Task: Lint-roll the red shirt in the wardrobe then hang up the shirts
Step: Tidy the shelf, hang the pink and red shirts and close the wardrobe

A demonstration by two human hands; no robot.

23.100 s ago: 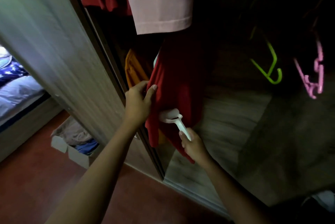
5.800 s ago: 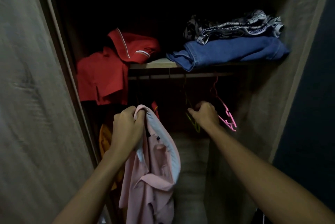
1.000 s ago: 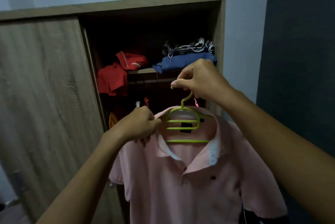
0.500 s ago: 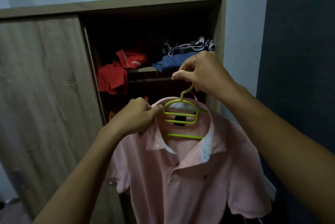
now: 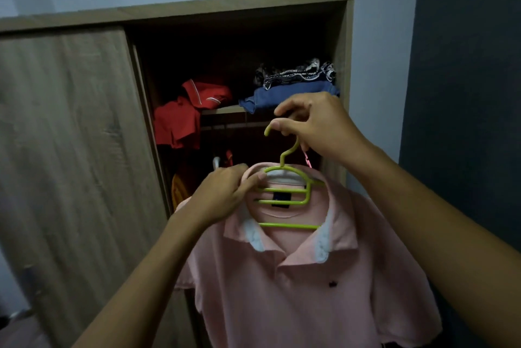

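A pink polo shirt [image 5: 296, 285] hangs on a green plastic hanger [image 5: 284, 195] in front of the open wardrobe. My right hand [image 5: 313, 125] grips the hanger's hook from above. My left hand [image 5: 225, 192] pinches the left side of the shirt's collar at the hanger's shoulder. A red shirt [image 5: 183, 119] lies over the left end of the wardrobe shelf [image 5: 222, 109] and droops down. Below the rail, a bit of red cloth [image 5: 229, 157] and an orange garment [image 5: 179, 190] show behind my left hand.
The wardrobe's sliding door [image 5: 70, 164] covers its left half. Folded blue clothing [image 5: 282, 95] with a patterned cloth [image 5: 296, 73] on top sits on the shelf's right side. A pink hanger [image 5: 308, 162] peeks out behind my right hand. A dark wall [image 5: 465, 94] stands to the right.
Over the last second the shirt on its hanger rose a little, and my left hand kept working the collar onto the hanger's left shoulder. My right hand stayed on the hook.
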